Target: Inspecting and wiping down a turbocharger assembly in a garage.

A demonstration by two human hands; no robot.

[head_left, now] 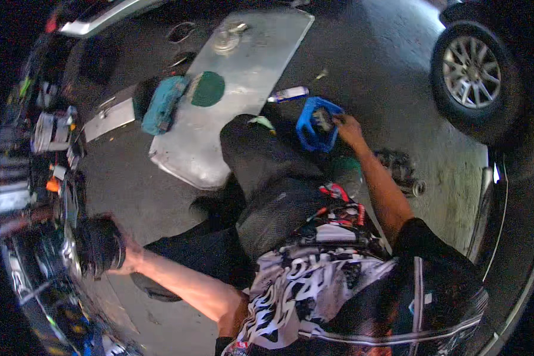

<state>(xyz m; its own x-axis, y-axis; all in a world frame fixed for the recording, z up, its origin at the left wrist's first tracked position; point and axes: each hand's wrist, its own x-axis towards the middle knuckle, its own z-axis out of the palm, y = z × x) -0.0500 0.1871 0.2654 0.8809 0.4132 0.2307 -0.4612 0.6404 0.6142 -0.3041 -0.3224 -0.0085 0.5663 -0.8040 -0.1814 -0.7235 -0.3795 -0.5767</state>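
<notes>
Out to the right, my right hand (pixel 349 129) is closed on the near right rim of a blue plastic container (pixel 307 132). Inside that container lies a greyish lump (pixel 323 120), too blurred to name. My left hand (pixel 127 259) reaches far left, against a black round thing (pixel 102 244) shaped like a short cylinder. That black thing hides most of its fingers, so the grip is unclear. Beyond the blue container a white and blue tube-shaped bottle (pixel 289 94) lies on the floor.
A large metal sheet (pixel 261 56) spans the floor ahead, bearing a green disc (pixel 208 89) and round metal parts (pixel 226 40). Beside it is a teal bundle (pixel 162 105). A wheel (pixel 471 71) stands at right, a dark metal part (pixel 400 172) nearer. Left holds a bucket (pixel 52 132) among clutter.
</notes>
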